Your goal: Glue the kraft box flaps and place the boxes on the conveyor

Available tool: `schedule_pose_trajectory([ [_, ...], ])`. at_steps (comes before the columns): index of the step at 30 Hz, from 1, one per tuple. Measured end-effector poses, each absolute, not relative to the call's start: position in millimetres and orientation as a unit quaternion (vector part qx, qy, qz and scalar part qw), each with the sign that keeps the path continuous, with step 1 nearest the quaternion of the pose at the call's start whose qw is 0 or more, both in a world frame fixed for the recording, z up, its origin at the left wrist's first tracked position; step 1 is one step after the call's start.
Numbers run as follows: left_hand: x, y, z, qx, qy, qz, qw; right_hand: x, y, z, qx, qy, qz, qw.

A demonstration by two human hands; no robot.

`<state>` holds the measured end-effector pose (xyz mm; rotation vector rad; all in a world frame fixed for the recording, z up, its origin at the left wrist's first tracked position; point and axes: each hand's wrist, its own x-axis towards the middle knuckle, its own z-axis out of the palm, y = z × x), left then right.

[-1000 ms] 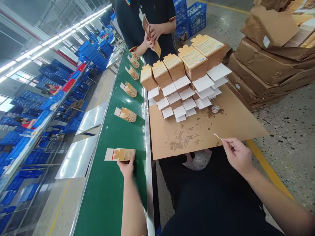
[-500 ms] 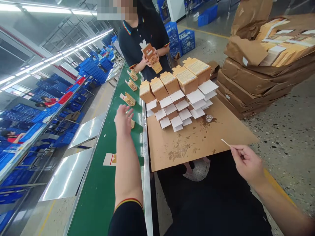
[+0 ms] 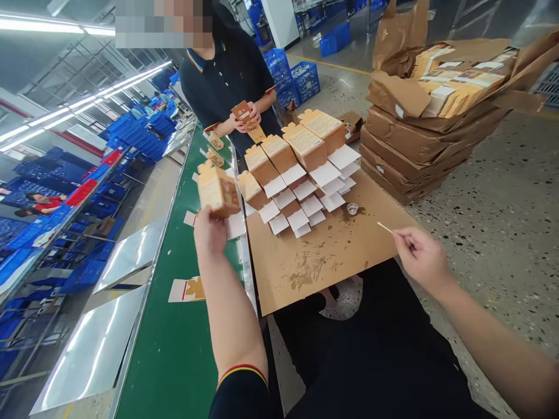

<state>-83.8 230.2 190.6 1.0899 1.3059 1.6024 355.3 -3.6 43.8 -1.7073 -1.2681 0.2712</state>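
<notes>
My left hand (image 3: 210,233) is closed around a small brown paper carton (image 3: 217,191), lifted over the belt's edge just left of the stack. A white flap hangs open from the carton's near end. Pinched between the fingers of my right hand (image 3: 421,253) is a cotton swab (image 3: 385,227), its tip pointing left above the board. The stacked cartons (image 3: 301,145) have their white flaps sticking out toward me. Beside them sits a small clear round dish (image 3: 351,208) on the wet-spotted brown board (image 3: 279,294).
The green conveyor belt (image 3: 161,349) runs along my left, carrying flat-lying cartons (image 3: 187,289). Across the board a co-worker (image 3: 227,75) holds a brown carton (image 3: 245,116). Paper-wrapped bundles (image 3: 419,134) are piled at right, with blue crates (image 3: 305,80) behind.
My empty left hand over the belt has taken hold of a carton from the stack's left end and moved it leftward. My right hand still holds the cotton swab.
</notes>
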Motion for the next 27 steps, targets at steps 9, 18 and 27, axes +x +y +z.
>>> schedule_pose_trajectory([
  [9, -64, 41, 62, 0.369, 0.490, 0.586, 0.529, 377, 140, 59, -0.664, -0.715, 0.099, 0.196],
  [18, -22, 26, 22, 0.334, 0.538, 0.548, 0.546, 383, 118, 57, -0.587, -0.748, 0.097, 0.294],
  [27, -19, 24, 27, 0.373, 0.576, 0.517, 0.512, 224, -11, 0, -0.447, -0.808, 0.141, 0.357],
])
